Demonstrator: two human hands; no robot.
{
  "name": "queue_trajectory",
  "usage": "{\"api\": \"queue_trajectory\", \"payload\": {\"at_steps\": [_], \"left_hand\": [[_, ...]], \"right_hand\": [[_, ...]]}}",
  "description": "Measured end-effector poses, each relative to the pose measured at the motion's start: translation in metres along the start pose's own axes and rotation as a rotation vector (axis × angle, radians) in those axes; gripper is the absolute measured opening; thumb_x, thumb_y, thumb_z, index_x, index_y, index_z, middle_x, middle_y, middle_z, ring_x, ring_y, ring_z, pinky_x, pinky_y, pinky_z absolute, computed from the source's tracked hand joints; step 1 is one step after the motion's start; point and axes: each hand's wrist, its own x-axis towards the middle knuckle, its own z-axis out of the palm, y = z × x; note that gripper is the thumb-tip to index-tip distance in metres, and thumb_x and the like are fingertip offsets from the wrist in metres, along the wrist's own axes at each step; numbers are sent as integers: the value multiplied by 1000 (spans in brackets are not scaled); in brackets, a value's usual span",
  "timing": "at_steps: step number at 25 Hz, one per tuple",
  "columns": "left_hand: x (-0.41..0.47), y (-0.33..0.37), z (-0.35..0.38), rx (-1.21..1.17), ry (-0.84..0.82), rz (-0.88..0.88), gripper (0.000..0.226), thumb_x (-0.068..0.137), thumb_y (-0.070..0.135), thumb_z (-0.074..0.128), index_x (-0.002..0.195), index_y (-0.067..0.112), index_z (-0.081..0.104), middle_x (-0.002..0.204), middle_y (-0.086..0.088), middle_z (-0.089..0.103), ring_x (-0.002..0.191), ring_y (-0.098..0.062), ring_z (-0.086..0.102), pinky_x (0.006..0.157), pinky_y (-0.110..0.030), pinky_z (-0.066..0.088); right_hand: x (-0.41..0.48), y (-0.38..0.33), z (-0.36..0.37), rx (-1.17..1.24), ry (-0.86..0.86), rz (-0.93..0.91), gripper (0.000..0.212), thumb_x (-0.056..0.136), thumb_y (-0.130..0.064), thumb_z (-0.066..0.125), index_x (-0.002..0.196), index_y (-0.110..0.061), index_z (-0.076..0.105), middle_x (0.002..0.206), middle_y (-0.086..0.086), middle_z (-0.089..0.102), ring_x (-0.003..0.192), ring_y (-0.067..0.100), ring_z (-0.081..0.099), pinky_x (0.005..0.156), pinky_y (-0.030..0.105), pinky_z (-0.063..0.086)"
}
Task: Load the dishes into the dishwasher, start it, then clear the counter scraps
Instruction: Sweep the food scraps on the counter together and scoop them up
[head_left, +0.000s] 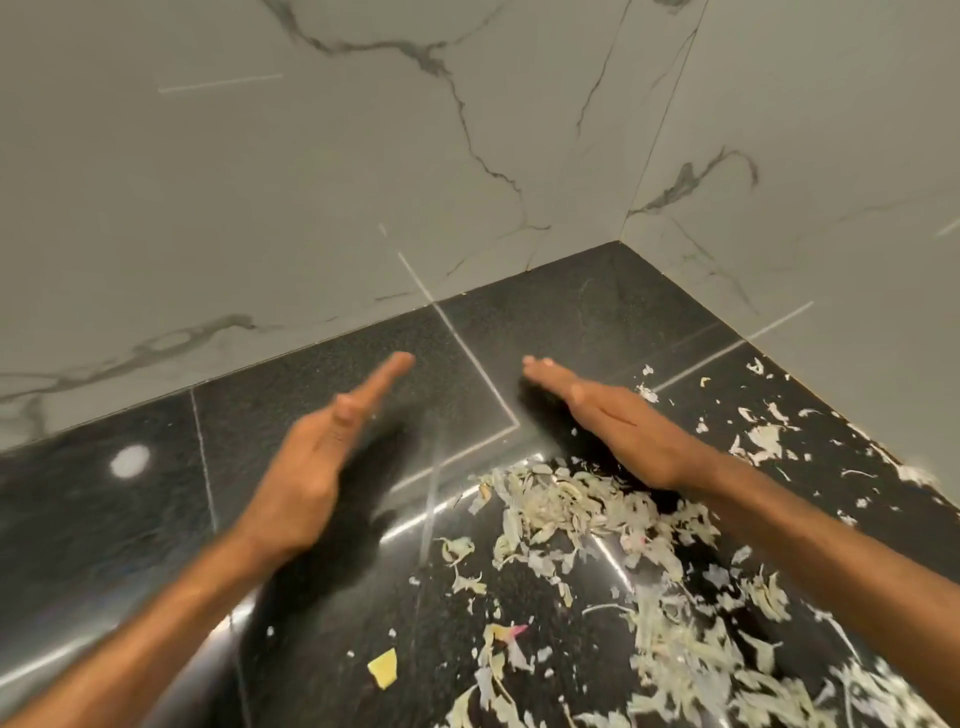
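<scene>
Both left hand and right hand (edgewise) flank scraps.

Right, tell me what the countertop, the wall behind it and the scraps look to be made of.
Countertop: dark speckled stone, probably polished granite; it mirrors light streaks and shows thin seams. Wall: white, grey-veined tile with fine joints, either marble or marble-look porcelain, with a soft sheen. Scraps: thin, pale green-white shreds, apparently vegetable peelings, matte and papery.
</scene>
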Motion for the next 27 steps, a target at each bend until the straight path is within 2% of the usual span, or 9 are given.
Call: {"api": "queue_trajectory", "payload": {"at_steps": [2,5,10,14,16,19,21,24,27], "left_hand": [[-14,-20,-32,38,166,-22,73,92,77,16,152,39,32,156,20,34,144,-4,33,121,-50,22],[-18,-36,-43,-97,287,-14,77,94,73,25,152,23,34,155,13,39,144,-5,33,121,-45,24],[-9,-34,-46,-104,236,-36,68,97,65,29,149,23,40,153,11,43,141,-1,36,121,-35,26],[-28,-22,-38,191,105,-36,59,100,57,24,149,30,40,151,11,44,137,6,37,118,-23,29],[-52,-6,-19,192,47,-17,64,98,63,21,150,30,39,152,13,42,139,4,36,119,-25,28],[-107,21,22,-283,4,-90,82,87,82,26,152,32,34,154,20,37,141,4,32,116,-22,24],[-141,27,26,-562,94,-148,90,83,86,30,152,29,33,155,20,35,143,2,31,117,-28,21],[-174,16,-1,-593,276,-192,92,85,84,25,153,22,31,155,17,37,143,1,30,121,-33,14],[-189,16,-10,-523,193,-218,88,89,78,25,153,19,32,156,14,36,143,3,29,122,-30,15]], "right_hand": [[37,-20,11,-239,21,39,64,101,-54,12,158,-25,14,165,-10,7,150,2,4,126,40,9],[96,-79,73,-442,-28,-8,71,102,-58,15,159,-16,10,166,-1,3,152,10,-1,125,42,0],[99,-147,180,-575,92,220,76,102,-57,9,156,-7,-11,163,10,-18,151,23,-17,124,45,-5],[28,-125,153,-663,181,557,74,100,-57,0,152,-7,-15,162,14,-18,150,28,-16,124,48,-4],[-12,-127,143,-663,187,669,74,100,-56,-3,155,-6,-7,164,14,-10,152,28,-11,124,48,-5],[-43,-166,181,-623,307,457,66,103,-46,2,158,-9,10,165,13,7,153,27,-2,124,48,-6],[-46,-195,226,-538,270,285,58,105,-40,6,159,-16,8,166,8,5,152,21,-10,121,46,-13],[-42,-208,274,-561,203,268,58,107,-39,12,158,-14,-2,165,4,-11,148,18,-22,119,45,-17],[-64,-192,265,-635,259,331,57,107,-40,9,155,-15,-8,163,2,-13,151,20,-15,119,45,-16]]}}
